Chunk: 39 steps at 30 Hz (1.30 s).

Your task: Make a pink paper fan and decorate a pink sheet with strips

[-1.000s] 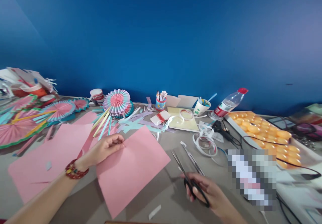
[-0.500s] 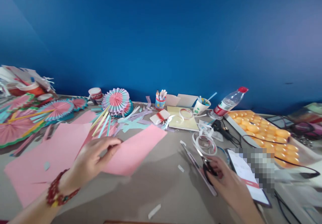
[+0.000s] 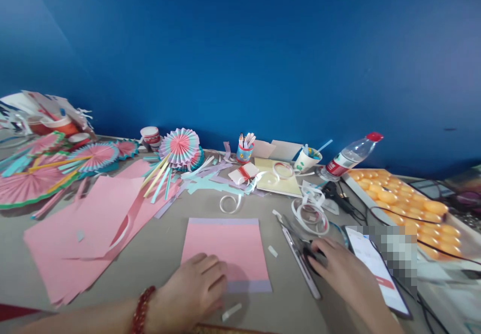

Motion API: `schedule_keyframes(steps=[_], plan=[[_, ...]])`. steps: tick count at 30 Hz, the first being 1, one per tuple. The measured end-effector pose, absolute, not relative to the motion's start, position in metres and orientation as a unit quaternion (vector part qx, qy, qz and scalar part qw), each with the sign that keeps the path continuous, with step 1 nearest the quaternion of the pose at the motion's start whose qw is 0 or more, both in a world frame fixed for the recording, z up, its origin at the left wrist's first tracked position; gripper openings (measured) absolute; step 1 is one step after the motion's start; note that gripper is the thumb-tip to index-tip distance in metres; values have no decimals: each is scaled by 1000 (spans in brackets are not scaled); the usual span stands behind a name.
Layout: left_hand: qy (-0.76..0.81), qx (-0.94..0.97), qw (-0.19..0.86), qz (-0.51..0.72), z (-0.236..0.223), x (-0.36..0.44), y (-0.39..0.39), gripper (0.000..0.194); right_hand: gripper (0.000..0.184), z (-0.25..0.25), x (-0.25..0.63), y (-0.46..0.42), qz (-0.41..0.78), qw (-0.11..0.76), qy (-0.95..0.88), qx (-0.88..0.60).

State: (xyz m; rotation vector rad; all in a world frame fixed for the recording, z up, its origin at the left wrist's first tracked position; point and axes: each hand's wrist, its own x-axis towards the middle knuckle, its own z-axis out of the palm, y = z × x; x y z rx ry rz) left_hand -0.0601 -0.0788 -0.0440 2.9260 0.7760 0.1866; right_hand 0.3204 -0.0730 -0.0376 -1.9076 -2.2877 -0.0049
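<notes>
A pink paper sheet (image 3: 229, 244) with lavender bands along its far and near edges lies flat on the table in front of me. My left hand (image 3: 199, 289) is on its near left part, fingers bent and pressed together; the thumb is hidden. To the right, my right hand (image 3: 334, 264) has its fingers around the black handles of a pair of scissors (image 3: 310, 254), which are low at the tabletop. Beside the scissors lies a slim craft knife (image 3: 298, 261), slanting toward me.
Larger pink sheets (image 3: 93, 219) and pleated paper fans (image 3: 179, 147) lie to the left. White ribbon coils (image 3: 310, 216), a tilted bottle (image 3: 347, 158), a phone (image 3: 376, 274) and a tray of orange balls (image 3: 406, 209) are on the right. Cables run beside the phone.
My left hand has turned the pink sheet over and laid it flat, so the lavender bands show. My right hand has carried the scissors right and down beside the craft knife.
</notes>
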Motion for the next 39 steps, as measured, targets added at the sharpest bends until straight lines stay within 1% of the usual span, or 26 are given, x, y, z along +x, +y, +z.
schedule_keyframes(steps=[2,5,7,9,14,17,19,22,25,28,32,36,39], plan=[[278,957,45,76,-44,-65,-69,36,10,-37,319,-72,14,84,-764,-639],[330,941,18,78,-48,-75,-51,59,8,-38,317,-71,11,88,-763,-640],[345,936,20,72,-54,-82,-42,74,9,-38,317,-70,5,90,-764,-639],[341,938,28,66,-60,-87,-37,80,12,-39,319,-70,-7,92,-762,-641],[338,937,34,77,-65,-89,-35,81,29,-34,310,-69,-56,87,-768,-632],[342,936,42,76,-63,-86,-34,81,38,-34,274,-68,-86,121,-774,-616],[331,940,49,71,-62,-84,-32,80,48,-40,243,-67,-72,137,-813,-562],[307,947,51,83,-61,-82,-27,79,70,-57,208,-62,-33,113,-865,-487],[302,947,36,102,-62,-86,-22,73,82,-74,200,-56,-25,110,-871,-478],[325,940,9,106,-66,-97,-18,70,85,-83,205,-54,-27,111,-870,-480],[376,918,-24,122,-73,-114,-13,71,86,-84,208,-55,-36,115,-870,-479],[411,903,-42,122,-79,-123,-12,68,88,-82,204,-54,-50,118,-868,-480],[415,900,-47,126,-81,-127,-15,71,90,-83,204,-54,-61,119,-868,-479]])
